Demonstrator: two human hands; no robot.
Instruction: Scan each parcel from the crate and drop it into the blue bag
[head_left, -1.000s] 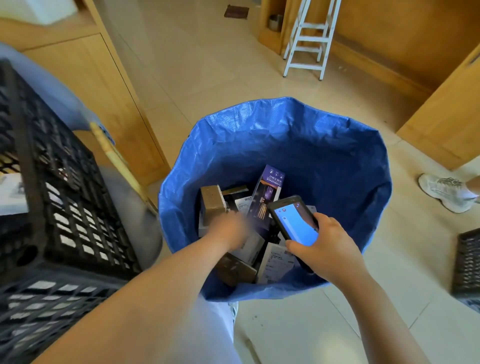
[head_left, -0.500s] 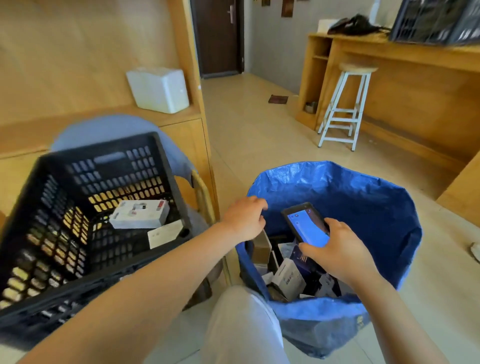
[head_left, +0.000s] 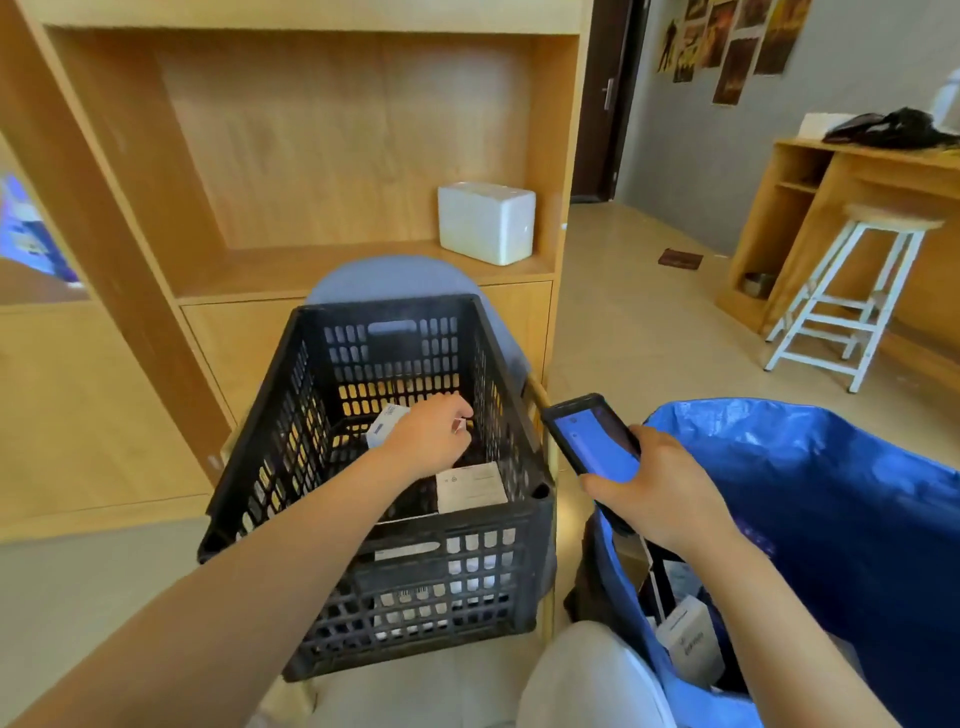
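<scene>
Black crate (head_left: 395, 566) nearly emptied: approx. two parcels showed inside. Left hand (head_left: 428, 439) was curled onto the white parcel (head_left: 383, 422) at crate's back, grip not confirmed. Right hand (head_left: 657, 491) gripped phone scanner (head_left: 589, 439), right of crate. Blue bag (head_left: 831, 519), right of crate, already held several scanned boxes.

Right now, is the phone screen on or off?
On. The phone in the right hand shows a lit blue screen facing up, held between the crate and the bag.

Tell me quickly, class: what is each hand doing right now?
Left hand: down in the black crate, fingers curled on a white parcel; whether it grips it cannot be told.
Right hand: holding the phone, screen up.
</scene>
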